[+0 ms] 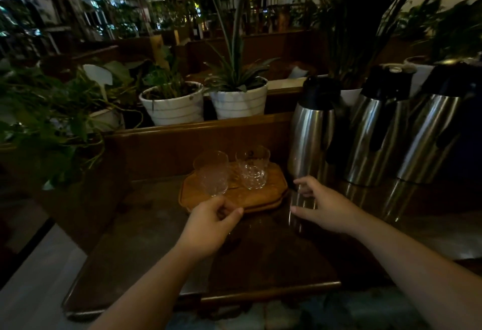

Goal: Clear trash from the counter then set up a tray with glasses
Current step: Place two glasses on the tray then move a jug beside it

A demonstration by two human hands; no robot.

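Note:
A wooden tray [263, 195] lies on the dark counter [260, 256], close to the back wall. Clear patterned glasses stand on it: a pair at the left [212, 177], one behind the other, and one at the right [252, 170]. My left hand [208, 225] is at the tray's front edge with its fingers curled onto the rim. My right hand [320, 205] hovers by the tray's right corner, thumb and fingers spread apart. The shiny streaks between its fingers look like a flask's reflection. The dim light leaves that unsure.
Three steel vacuum flasks with black tops [313, 131] [375, 131] [435, 131] stand close on the right. White plant pots [173, 105] [238, 100] sit on the ledge behind the counter. Leafy plants [49, 121] crowd the left side.

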